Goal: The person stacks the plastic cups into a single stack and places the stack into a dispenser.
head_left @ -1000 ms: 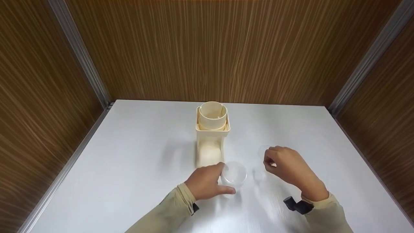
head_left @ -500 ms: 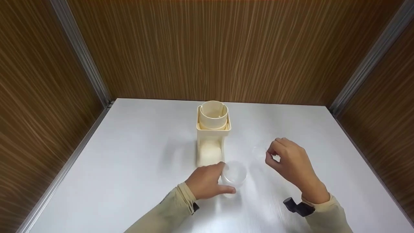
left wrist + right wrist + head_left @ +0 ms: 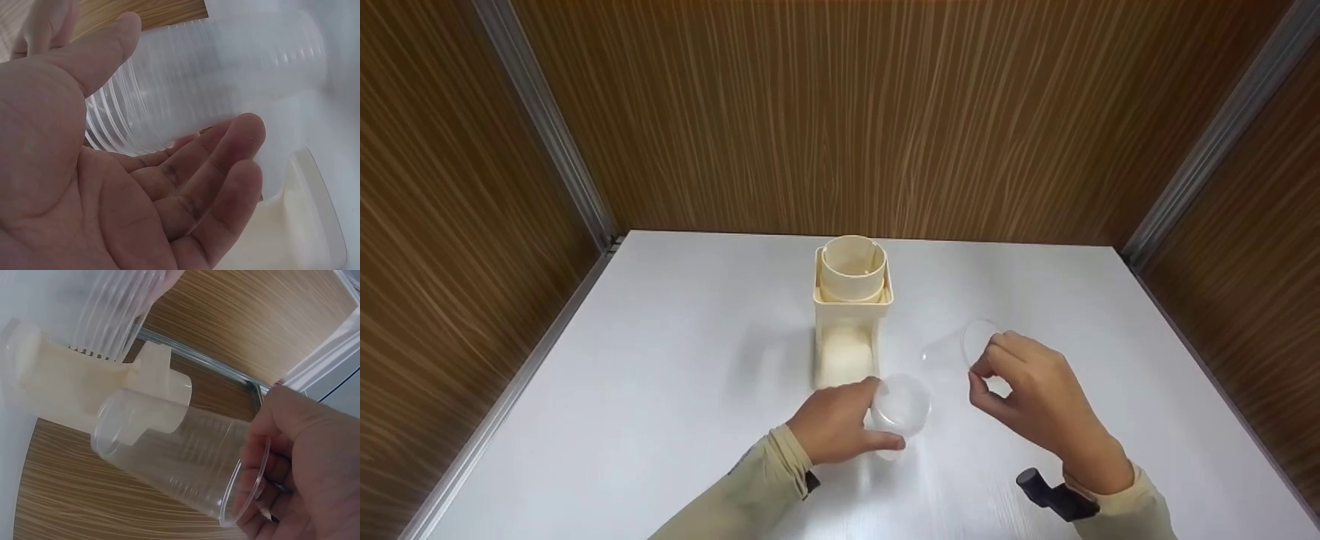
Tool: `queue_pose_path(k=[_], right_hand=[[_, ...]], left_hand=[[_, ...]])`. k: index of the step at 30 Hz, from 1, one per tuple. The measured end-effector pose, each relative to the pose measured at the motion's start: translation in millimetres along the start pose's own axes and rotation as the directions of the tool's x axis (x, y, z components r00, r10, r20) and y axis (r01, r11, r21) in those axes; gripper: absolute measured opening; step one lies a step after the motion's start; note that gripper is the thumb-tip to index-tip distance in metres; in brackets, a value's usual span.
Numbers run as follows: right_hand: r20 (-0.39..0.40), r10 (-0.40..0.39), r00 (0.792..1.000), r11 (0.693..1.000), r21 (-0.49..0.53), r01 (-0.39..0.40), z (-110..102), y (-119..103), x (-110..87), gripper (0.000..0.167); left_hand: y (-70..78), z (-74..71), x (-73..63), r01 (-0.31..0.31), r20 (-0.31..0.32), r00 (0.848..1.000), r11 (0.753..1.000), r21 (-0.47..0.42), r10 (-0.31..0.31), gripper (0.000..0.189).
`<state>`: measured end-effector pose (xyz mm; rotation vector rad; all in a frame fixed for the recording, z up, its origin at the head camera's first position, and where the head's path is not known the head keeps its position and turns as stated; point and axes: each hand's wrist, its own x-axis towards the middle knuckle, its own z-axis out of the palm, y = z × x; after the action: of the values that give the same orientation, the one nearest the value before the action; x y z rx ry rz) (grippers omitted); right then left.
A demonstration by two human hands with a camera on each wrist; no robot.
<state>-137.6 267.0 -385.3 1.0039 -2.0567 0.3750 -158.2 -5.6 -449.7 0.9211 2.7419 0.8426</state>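
My left hand holds a stack of clear plastic cups between thumb and fingers, standing on the white table. In the left wrist view the stack's ridged rims lie close together near the palm. To the right, my right hand pinches one clear plastic cup by its rim. That cup is tipped sideways, its base toward the left. Just behind the left hand stands a cream-coloured cup dispenser with a round tube at its top.
The white table is bounded by a wood-grain back panel and wood-grain side panels, with metal rails at the corners. A black wrist mount sits on the right sleeve.
The right hand has turned its cup so the base swings up and to the left, showing it more sideways. My left hand and the stack stay in place.
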Motion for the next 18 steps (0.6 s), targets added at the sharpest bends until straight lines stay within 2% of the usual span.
queue_pose_path(k=[4,12,18], right_hand=[[-0.015,-0.054,0.998,0.998,0.027,0.054,-1.0,-3.8,3.3,0.01],[-0.059,-0.105,0.993,0.989,0.093,0.111,-2.9,-14.5,9.7,0.016],[0.021,-0.165,0.986,0.972,0.175,0.159,-2.0,-18.2,9.4,0.01]], left_hand=[[-1.1,-1.2,-0.5,0.005,0.004,1.0,1.0,0.003,-0.005,0.062],[-2.9,-1.9,-2.0,-0.011,-0.002,1.0,1.0,-0.009,0.011,0.061],[-3.5,-2.6,-1.6,-0.021,-0.01,1.0,1.0,-0.018,0.021,0.06]])
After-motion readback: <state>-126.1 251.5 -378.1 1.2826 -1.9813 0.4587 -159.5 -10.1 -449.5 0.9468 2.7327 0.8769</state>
